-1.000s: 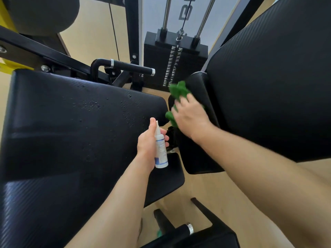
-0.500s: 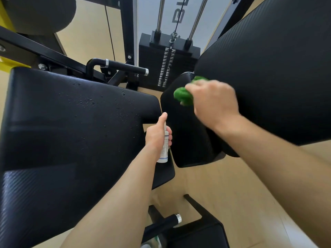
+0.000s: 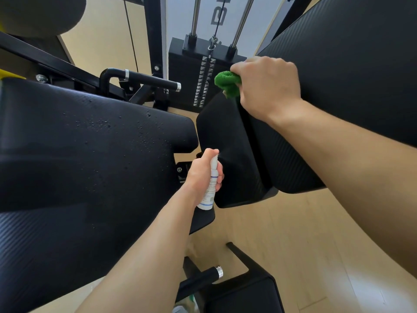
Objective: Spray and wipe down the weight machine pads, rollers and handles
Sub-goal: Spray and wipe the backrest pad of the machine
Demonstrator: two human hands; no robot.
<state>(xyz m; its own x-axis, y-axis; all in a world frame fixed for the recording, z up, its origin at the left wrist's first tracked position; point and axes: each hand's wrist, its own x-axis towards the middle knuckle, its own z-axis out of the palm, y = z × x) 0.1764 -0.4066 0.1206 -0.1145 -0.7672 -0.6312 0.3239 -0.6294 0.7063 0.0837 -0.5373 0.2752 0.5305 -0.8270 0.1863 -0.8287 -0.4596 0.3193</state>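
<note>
- The right hand (image 3: pixel 267 86) is balled around a green cloth (image 3: pixel 226 83), pressing it onto the top edge of the small black side pad (image 3: pixel 228 141), seemingly to scrub that rim.
- The left hand (image 3: pixel 203 175) wraps a white spray bottle (image 3: pixel 211 184), fingers curled and forefinger on the nozzle, kept low and near, likely ready for another squirt.
- The wide pad (image 3: pixel 90 143) at left carries droplets, so it looks sprayed but unwiped.
- Beyond it, the black handle (image 3: pixel 146 79) and the weight stack (image 3: pixel 203 86) wait.
</note>
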